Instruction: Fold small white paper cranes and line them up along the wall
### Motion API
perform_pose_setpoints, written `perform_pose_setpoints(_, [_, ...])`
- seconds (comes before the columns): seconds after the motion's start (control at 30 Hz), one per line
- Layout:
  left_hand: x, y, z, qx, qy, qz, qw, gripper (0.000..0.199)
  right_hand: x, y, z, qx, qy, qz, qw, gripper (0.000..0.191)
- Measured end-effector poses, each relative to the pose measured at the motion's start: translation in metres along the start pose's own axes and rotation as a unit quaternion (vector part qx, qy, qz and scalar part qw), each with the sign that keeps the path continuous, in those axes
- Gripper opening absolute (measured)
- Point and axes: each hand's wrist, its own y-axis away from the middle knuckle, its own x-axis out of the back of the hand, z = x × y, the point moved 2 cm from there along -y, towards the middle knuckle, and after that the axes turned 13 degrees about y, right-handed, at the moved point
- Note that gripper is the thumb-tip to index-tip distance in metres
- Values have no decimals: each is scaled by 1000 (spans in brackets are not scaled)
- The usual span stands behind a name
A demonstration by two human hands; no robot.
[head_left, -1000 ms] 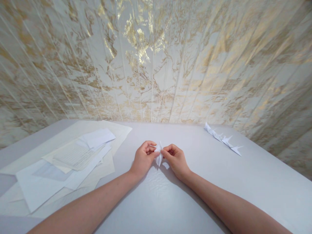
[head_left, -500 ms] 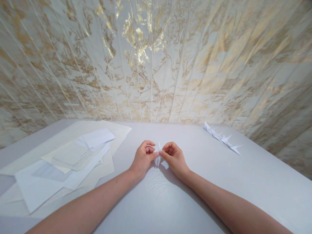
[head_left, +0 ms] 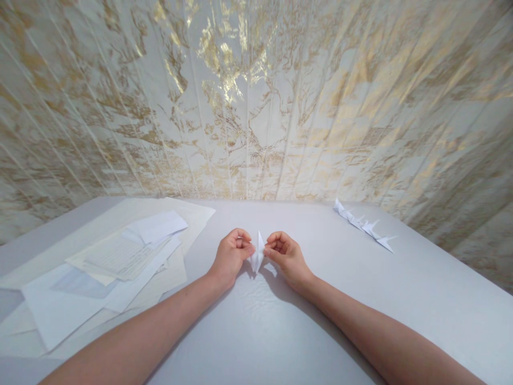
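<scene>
Near the frame's centre, the left hand [head_left: 230,256] and right hand [head_left: 289,259] each grip an opposite side of the white origami piece [head_left: 258,254], thumb to finger. Light, even pressure should spare its creases; pulling one-sidedly could tear it.

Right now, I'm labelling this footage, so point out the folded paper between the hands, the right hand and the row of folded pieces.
Folded paper [head_left: 257,256]: head view, its middle.
Right hand [head_left: 288,259]: head view, its middle.
Row of folded pieces [head_left: 368,230]: head view, a middle piece.
</scene>
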Motion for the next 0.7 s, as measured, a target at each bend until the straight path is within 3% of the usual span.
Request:
perform_pose_setpoints(0.2, [3,-3,-4,-26,-17,1,1000,19,3,-1,0,16,37,18,999,20])
perform_pose_setpoints(0.37, [6,-6,-7,-14,-11,8,1000,18,3,0,2,13,24,-13,1000,10])
perform_pose_setpoints(0.7, [5,-3,-8,-68,-101,-29,992,11,-1,1,2,14,11,-25,1000,16])
